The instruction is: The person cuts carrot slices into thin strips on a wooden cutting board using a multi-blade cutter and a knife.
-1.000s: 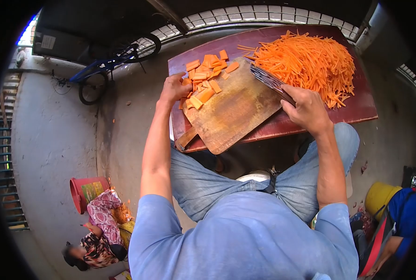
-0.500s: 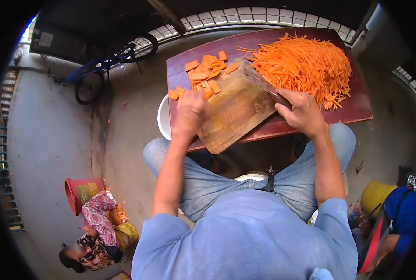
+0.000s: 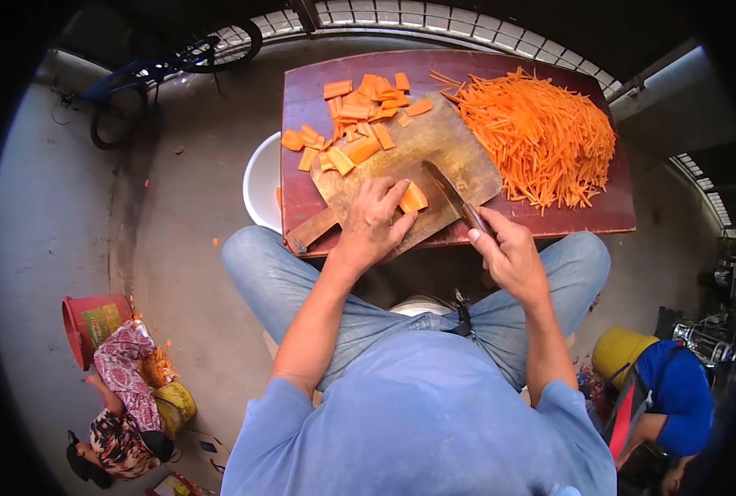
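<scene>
My left hand (image 3: 373, 219) presses a carrot piece (image 3: 414, 197) against the wooden cutting board (image 3: 467, 157), its thumb and fingers closed about the piece. In my right hand (image 3: 510, 255) is a knife (image 3: 446, 188), gripped by its handle. The blade slants up and left over the board, just right of the carrot piece. Cut carrot chunks (image 3: 355, 110) lie loosely at the board's upper left, some on the table. To the right of the board rises a large heap of carrot strips (image 3: 537, 136).
The dark red table (image 3: 612, 211) stands before my knees. A white basin (image 3: 260, 186) sits beside its left edge. On the floor at lower left are a red bucket (image 3: 78, 331) and a seated person (image 3: 124, 438); another person (image 3: 678, 397) bends near a yellow bucket (image 3: 620, 354) at right.
My left hand has come from the chunks down to the board's near part, onto a carrot piece. The knife has moved down and left across the board, its blade now showing more clearly.
</scene>
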The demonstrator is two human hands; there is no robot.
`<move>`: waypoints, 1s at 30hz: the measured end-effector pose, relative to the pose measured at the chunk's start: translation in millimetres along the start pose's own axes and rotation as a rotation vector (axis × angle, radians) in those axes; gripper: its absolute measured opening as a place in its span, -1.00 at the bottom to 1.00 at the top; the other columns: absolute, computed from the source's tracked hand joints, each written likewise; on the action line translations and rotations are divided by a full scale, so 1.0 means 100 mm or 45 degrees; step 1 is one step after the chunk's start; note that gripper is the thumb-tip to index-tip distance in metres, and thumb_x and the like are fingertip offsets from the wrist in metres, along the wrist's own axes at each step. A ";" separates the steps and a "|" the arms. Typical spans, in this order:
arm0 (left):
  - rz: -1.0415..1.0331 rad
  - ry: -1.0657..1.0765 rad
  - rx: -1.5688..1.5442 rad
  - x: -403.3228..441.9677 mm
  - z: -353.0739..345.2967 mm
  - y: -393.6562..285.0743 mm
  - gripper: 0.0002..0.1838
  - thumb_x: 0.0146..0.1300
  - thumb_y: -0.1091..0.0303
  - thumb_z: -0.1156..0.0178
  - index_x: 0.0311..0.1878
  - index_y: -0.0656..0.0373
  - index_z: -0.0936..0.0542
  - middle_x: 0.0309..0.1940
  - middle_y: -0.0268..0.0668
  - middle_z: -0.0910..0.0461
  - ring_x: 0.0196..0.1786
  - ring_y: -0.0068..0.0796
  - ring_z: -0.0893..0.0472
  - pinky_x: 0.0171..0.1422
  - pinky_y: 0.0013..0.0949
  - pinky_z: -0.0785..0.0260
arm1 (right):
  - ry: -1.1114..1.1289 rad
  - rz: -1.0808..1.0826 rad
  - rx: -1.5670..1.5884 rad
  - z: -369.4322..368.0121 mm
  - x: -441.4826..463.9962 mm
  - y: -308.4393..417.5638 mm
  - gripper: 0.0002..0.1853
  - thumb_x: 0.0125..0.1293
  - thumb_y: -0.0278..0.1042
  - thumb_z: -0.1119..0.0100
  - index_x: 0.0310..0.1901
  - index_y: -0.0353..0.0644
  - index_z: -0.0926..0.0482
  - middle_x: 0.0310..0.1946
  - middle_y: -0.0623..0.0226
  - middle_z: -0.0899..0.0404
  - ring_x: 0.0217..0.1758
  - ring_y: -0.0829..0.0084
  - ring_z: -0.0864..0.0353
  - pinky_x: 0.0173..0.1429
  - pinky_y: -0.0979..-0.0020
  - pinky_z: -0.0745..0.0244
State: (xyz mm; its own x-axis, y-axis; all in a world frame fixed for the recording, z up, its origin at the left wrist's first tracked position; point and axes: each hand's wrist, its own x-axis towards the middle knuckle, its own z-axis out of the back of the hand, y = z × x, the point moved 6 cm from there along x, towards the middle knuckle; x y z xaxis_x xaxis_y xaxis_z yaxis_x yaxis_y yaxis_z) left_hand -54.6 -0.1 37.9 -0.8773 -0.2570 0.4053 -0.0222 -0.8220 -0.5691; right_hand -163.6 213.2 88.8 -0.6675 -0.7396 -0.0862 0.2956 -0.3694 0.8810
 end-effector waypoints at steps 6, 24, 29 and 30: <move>-0.030 0.005 -0.059 -0.02 -0.05 0.05 -0.56 0.19 0.40 -0.61 0.12 0.29 -0.73 0.11 0.01 -0.68 0.14 0.08 -0.65 0.27 0.00 -0.56 | 0.062 0.049 0.022 -0.31 -0.13 0.12 -0.60 0.68 -0.39 -0.26 0.42 -0.36 -0.60 -0.38 0.39 -0.58 -0.48 0.60 -0.54 -0.36 0.45 -0.49; -0.022 0.023 0.013 0.00 -0.05 -0.04 -0.66 0.16 0.45 -0.52 -0.01 0.28 -0.69 0.08 -0.01 -0.63 0.07 0.08 -0.65 0.12 -0.01 -0.61 | 0.074 -0.051 -0.119 -0.21 -0.35 0.29 -0.51 0.69 -0.39 -0.23 0.50 -0.49 -0.49 0.29 -0.26 -0.71 0.35 -0.14 -0.75 0.41 0.14 -0.62; -0.056 -0.054 -0.018 0.01 -0.01 -0.07 -0.65 0.13 0.46 -0.56 -0.02 0.24 -0.69 0.09 0.01 -0.64 0.06 0.10 -0.65 0.13 -0.01 -0.61 | 0.072 -0.023 -0.095 -0.27 -0.30 0.26 -0.50 0.68 -0.41 -0.24 0.51 -0.50 -0.48 0.31 -0.27 -0.70 0.37 -0.15 -0.75 0.44 0.13 -0.62; -0.063 -0.050 -0.015 0.01 -0.03 -0.06 -0.65 0.12 0.46 -0.56 -0.02 0.23 -0.70 0.10 0.01 -0.65 0.07 0.10 -0.65 0.13 -0.01 -0.60 | 0.068 0.020 -0.090 -0.30 -0.30 0.26 -0.50 0.68 -0.41 -0.23 0.50 -0.50 -0.49 0.30 -0.27 -0.70 0.37 -0.15 -0.75 0.43 0.13 -0.62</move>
State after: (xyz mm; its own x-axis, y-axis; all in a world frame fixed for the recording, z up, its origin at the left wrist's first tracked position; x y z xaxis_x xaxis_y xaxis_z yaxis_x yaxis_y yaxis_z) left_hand -56.8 5.9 39.1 -0.8557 -0.2356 0.4608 -0.0713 -0.8281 -0.5560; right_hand -115.1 209.1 100.0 -0.6256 -0.7739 -0.0986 0.3544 -0.3945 0.8478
